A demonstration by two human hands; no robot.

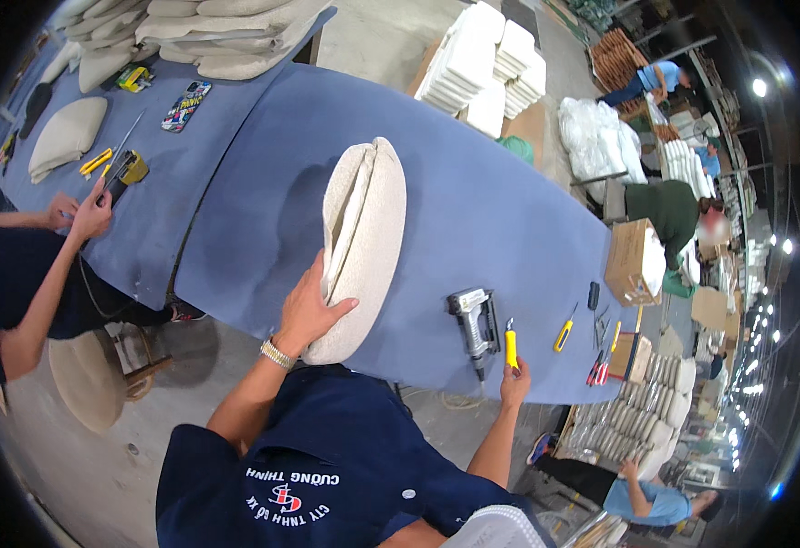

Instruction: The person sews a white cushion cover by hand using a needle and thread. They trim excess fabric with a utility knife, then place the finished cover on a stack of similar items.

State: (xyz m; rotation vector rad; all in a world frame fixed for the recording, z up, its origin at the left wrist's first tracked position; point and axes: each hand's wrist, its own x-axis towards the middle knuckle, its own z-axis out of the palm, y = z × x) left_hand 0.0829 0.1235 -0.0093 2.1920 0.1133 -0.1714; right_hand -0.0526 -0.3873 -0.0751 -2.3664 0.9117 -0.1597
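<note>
My left hand grips the lower left side of a beige upholstered cushion, with thumb and fingers spread around it. The cushion is tilted up over the blue work table, and a long gap runs between its two padded layers. Off to the right, my right hand is closed on the lower end of a yellow-handled hand tool with a short metal tip; its exact kind is unclear. A silver pneumatic staple gun lies just left of that tool.
A yellow screwdriver, red-handled pliers and a cardboard box are at the table's right end. At left, a co-worker's hands hold a tool near a phone. White pads are stacked beyond the far edge.
</note>
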